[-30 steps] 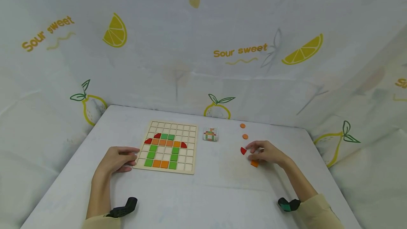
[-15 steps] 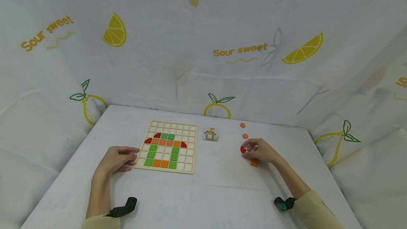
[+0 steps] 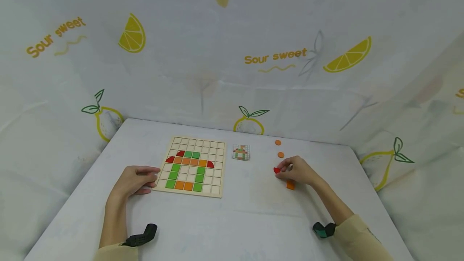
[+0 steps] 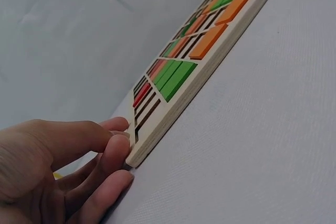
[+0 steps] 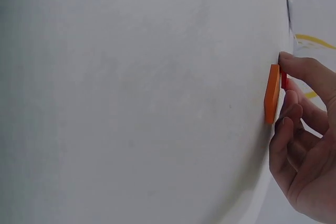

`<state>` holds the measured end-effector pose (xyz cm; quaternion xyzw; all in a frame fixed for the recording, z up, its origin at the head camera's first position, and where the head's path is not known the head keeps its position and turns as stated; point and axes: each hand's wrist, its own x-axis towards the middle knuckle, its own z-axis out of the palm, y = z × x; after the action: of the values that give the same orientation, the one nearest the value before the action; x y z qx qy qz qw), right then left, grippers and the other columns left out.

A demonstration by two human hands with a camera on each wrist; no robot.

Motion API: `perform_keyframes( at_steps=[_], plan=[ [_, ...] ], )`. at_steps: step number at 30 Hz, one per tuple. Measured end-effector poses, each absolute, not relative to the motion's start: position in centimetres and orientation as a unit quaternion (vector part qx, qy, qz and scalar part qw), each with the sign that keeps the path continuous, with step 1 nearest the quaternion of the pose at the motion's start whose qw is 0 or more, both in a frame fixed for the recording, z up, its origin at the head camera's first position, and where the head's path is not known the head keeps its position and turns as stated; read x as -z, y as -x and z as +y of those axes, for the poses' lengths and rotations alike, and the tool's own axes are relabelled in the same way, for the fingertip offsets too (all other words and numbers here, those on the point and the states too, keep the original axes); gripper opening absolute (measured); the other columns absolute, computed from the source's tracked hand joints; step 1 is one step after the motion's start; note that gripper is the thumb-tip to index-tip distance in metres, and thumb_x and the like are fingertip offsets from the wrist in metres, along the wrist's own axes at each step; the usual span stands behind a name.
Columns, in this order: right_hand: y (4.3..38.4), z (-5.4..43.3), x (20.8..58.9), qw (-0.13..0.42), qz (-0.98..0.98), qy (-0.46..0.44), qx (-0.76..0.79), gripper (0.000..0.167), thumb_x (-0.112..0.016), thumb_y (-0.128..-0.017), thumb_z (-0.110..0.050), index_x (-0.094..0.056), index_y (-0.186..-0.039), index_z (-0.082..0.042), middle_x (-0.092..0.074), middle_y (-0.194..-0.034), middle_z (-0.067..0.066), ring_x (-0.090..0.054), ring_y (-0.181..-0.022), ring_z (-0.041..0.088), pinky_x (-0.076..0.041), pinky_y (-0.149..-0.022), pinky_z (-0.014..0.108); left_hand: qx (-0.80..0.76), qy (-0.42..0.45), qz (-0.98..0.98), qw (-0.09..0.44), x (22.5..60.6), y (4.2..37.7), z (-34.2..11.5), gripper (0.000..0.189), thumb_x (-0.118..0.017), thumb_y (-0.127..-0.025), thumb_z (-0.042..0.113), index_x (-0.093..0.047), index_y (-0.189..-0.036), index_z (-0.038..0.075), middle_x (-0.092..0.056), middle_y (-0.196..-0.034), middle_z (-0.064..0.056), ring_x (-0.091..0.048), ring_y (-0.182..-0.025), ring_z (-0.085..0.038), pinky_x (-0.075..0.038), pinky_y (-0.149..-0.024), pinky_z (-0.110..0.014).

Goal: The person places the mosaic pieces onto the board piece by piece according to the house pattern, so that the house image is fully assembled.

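Note:
In the head view, a wooden grid board [image 3: 214, 190] lies left of centre, with green, orange and red tiles set in its cells. My left hand [image 3: 135, 181] is at its left edge; in the left wrist view the fingertips [image 4: 119, 148] touch the board's corner [image 4: 137, 156]. To the right, my right hand [image 3: 299, 171] pinches a small red tile [image 3: 277, 170] between thumb and index finger at the table. Mostly hidden by the fingers, this red tile [image 5: 284, 80] shows only a sliver in the right wrist view. An orange tile [image 3: 290, 185] lies just below that hand.
A small pattern card [image 3: 241, 152] lies right of the board. Two orange round tiles [image 3: 278, 142] sit beyond my right hand. Behind the white table [image 3: 217, 228] hangs a lemon-print cloth [image 3: 195, 51]. Both wrists carry black devices [image 3: 143, 237].
My right hand has shifted slightly left, from beside the red tile onto it, and now pinches it; more of the orange tile shows. The left hand stays at the board's edge.

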<state>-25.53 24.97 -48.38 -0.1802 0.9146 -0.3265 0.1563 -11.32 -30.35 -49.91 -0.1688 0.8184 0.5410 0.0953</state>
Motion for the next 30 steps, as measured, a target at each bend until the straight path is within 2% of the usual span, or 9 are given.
perform_keyframes(
  at_steps=[7, 15, 24, 30],
  plan=[
    [26.1, 22.9, 47.1, 0.141, 0.906, 0.225, 0.331, 0.019, -0.089, -0.089, -0.020, -0.079, -0.099, -0.006, -0.070, -0.086, 0.001, -0.058, -0.073, 0.015, -0.050, -0.062, 0.020, -0.542, 0.173, 0.817, 0.093, 49.9, 11.3, -30.4, 0.042, -0.072, -0.102, 0.017, -0.069, -0.140, -0.001, -0.077, -0.095, -0.003, -0.071, -0.077, -0.009, -0.065, -0.066, -0.027],
    [27.3, 16.5, 44.9, 0.133, 0.885, 0.297, 0.334, 0.018, -0.089, -0.089, -0.020, -0.081, -0.101, -0.009, -0.070, -0.089, 0.001, -0.057, -0.067, 0.013, -0.049, -0.061, 0.021, -0.545, 0.170, 0.816, 0.093, 49.8, 11.3, -30.3, 0.041, -0.072, -0.102, 0.017, -0.070, -0.139, -0.002, -0.078, -0.093, -0.003, -0.072, -0.077, -0.009, -0.066, -0.066, -0.027],
    [29.5, 7.9, 46.3, 0.141, 0.864, 0.337, 0.347, 0.017, -0.089, -0.089, -0.020, -0.081, -0.099, -0.010, -0.067, -0.083, -0.005, -0.055, -0.075, 0.009, -0.046, -0.066, 0.020, -0.548, 0.177, 0.813, 0.091, 50.0, 11.3, -30.3, 0.041, -0.073, -0.102, 0.017, -0.070, -0.139, -0.001, -0.078, -0.096, -0.004, -0.072, -0.078, -0.009, -0.066, -0.066, -0.027],
    [30.0, 3.5, 47.3, 0.157, 0.857, 0.348, 0.346, 0.019, -0.089, -0.089, -0.019, -0.082, -0.101, -0.006, -0.069, -0.084, -0.002, -0.056, -0.080, 0.009, -0.044, -0.067, 0.019, -0.551, 0.173, 0.812, 0.087, 49.8, 11.2, -30.2, 0.040, -0.073, -0.102, 0.016, -0.071, -0.138, -0.001, -0.078, -0.098, -0.005, -0.073, -0.078, -0.010, -0.066, -0.066, -0.028]
  ],
)
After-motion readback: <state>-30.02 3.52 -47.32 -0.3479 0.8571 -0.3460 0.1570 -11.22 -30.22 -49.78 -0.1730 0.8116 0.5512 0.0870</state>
